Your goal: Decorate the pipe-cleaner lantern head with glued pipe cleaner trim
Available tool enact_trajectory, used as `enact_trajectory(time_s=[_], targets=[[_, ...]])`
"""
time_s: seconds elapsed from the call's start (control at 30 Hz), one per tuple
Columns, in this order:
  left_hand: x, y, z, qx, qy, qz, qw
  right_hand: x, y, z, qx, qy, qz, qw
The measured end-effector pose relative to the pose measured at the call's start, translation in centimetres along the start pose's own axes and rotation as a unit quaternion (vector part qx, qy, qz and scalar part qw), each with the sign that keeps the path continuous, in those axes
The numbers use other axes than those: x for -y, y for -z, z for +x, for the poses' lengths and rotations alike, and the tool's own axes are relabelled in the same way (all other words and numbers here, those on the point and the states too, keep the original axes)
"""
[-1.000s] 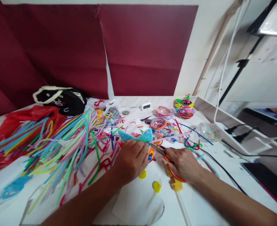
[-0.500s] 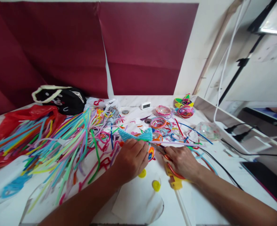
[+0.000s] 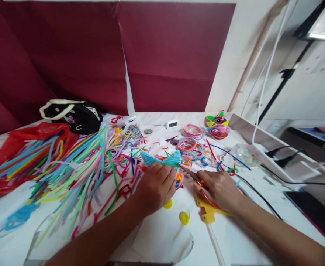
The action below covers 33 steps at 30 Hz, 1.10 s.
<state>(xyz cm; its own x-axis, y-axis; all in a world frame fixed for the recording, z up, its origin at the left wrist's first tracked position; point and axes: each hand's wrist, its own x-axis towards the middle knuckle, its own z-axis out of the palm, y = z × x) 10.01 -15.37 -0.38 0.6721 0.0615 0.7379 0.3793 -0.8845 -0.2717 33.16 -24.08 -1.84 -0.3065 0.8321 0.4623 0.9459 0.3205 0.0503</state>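
Observation:
My left hand [image 3: 155, 186] is closed round a small craft piece with two light-blue pointed ears [image 3: 162, 159] and an orange and blue round eye [image 3: 179, 180], made from pipe cleaners. My right hand [image 3: 220, 189] grips red-handled scissors [image 3: 199, 183]; their blades point left and reach the craft piece just under the right ear. A yellow glue gun [image 3: 206, 212] lies under my right wrist. Two small yellow round pieces [image 3: 183, 218] lie on the white table between my forearms.
A big spread of coloured pipe cleaners [image 3: 76, 162] covers the left half, over a red plastic bag [image 3: 18, 140]. A black pouch [image 3: 73, 116], a small white clock [image 3: 172, 124], finished colourful crafts [image 3: 217, 127], a clear ball [image 3: 245, 154] and black cables [image 3: 264, 201] lie behind and right.
Both hands have shifted slightly right and the scissor blades have moved in closer to the blue-eared piece. A long pale pipe cleaner that lay across beyond the scissors is no longer there.

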Motion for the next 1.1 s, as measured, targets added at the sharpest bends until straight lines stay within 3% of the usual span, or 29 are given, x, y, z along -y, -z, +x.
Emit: enact_trajectory(time_s=[0.17,0.33,0.5,0.7,0.83,0.97,1.1], targets=[[0.1,0.0,0.0,-0.007,-0.004,0.006,1.0,-1.9,1.8,-2.3,-0.008,-0.038,-0.039,0.998],[0.1,0.0,-0.1,-0.001,0.0,0.006,1.0,-5.3,3.1,-7.6,0.076,-0.134,-0.123,0.98],[0.1,0.1,-0.1,-0.001,-0.003,0.005,1.0,-8.9,3.2,-11.9,0.142,-0.214,-0.063,0.964],[0.2,-0.1,-0.3,-0.019,-0.012,0.008,1.0,-12.0,3.8,-13.2,0.171,-0.261,-0.012,0.95],[0.2,-0.1,-0.3,-0.021,-0.013,0.013,1.0,-10.3,4.9,-12.6,0.128,-0.217,-0.043,0.967],[0.4,-0.1,-0.3,-0.02,-0.025,0.015,0.999,-5.0,4.7,-11.1,0.1,-0.134,0.011,0.986],[0.4,0.0,-0.2,-0.015,-0.026,0.013,0.999,-0.3,2.9,-9.6,0.097,-0.038,0.017,0.994]])
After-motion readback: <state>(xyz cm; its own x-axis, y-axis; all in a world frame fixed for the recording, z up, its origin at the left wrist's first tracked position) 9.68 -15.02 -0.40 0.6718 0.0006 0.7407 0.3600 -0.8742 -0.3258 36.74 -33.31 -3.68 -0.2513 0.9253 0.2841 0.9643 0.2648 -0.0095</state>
